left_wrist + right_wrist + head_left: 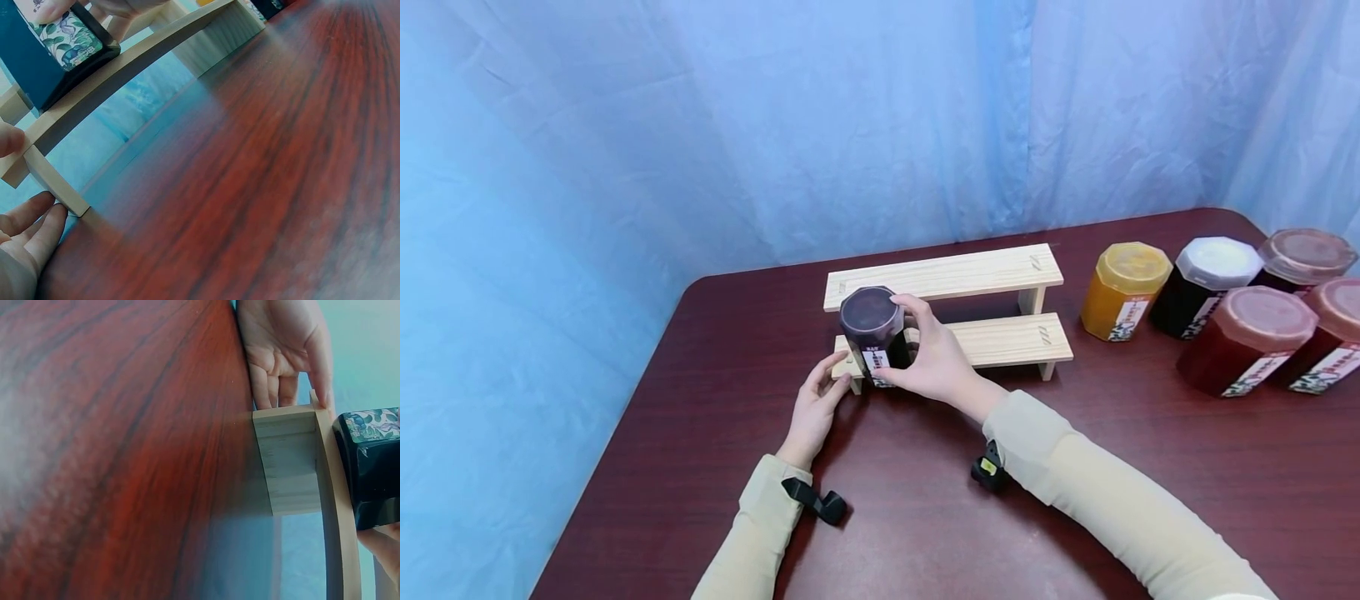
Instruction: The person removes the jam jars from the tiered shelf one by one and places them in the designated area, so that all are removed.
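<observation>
A dark octagonal jar with a purplish lid and a patterned label is held upright by my right hand, thumb at the front and fingers round the far side. Its base meets the left part of the low wooden bench; whether its full weight rests there, I cannot tell. At that bench's left end my left hand touches the board and its leg with loosely extended fingers. In the right wrist view the jar stands close against the board, its label partly cut off by the frame.
A taller wooden bench stands right behind the low one. To the right are a yellow jar, a black jar with a white lid and several reddish or dark jars. Blue curtains hang behind the dark red table.
</observation>
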### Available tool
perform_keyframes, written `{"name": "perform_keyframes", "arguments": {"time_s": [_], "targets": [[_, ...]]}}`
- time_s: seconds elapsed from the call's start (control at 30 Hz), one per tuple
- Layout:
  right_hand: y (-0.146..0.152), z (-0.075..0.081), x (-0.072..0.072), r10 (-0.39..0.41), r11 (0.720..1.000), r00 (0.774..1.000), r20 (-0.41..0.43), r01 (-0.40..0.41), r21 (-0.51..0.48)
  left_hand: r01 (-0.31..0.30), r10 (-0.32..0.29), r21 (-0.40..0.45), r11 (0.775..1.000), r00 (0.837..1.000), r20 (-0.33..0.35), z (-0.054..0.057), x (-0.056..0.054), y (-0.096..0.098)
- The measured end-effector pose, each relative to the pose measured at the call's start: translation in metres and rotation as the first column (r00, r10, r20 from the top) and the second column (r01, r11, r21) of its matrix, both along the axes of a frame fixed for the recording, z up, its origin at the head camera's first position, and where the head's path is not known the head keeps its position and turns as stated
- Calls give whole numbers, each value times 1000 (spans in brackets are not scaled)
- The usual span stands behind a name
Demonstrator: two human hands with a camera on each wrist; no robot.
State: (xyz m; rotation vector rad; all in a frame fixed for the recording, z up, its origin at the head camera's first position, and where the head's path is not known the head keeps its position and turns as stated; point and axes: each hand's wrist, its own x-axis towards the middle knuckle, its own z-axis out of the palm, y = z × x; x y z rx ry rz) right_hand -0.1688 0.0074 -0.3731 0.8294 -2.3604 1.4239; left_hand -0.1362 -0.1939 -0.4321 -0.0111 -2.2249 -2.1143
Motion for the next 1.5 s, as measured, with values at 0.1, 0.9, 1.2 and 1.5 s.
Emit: {"name": "perform_keyframes", "arguments": {"time_s": [0.1,0.9,1.2,1.5], "targets": [[3,0,2,7,1000,1000,-5,-7,-24,2,-2,-5,1000,1000,-2,0,0,1],[39,9,12,-2,993,998,57,8,-119,-5,5,5,1000,1000,14,1,0,0],[92,19,21,-58,994,998,-25,56,-99,6,-6,14,1000,1000,20,1,-1,1],[146,23,32,-76,993,995,-63,70,-99,6,-6,7,1000,1000,18,1,0,1]]}}
